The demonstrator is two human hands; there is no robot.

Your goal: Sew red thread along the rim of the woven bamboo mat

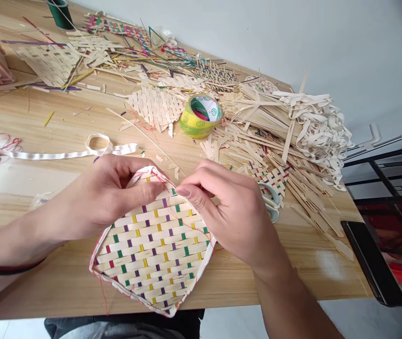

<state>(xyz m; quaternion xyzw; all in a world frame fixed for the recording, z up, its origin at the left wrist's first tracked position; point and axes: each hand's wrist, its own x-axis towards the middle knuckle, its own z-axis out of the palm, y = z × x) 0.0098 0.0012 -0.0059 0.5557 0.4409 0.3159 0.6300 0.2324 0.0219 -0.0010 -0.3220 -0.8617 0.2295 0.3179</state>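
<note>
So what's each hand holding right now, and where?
Left hand pinches the woven mat at its top edge; right hand pinches the same edge beside it.

A long light-wood laminate worktable (pixel 62 117) with visible grain runs diagonally across the view, its far edge set against a plain pale grey-white wall (pixel 292 33) under even, soft light. To the right of the table stands a black metal-framed rack (pixel 391 169) with red parts below, above a pale floor (pixel 363 320).
</note>
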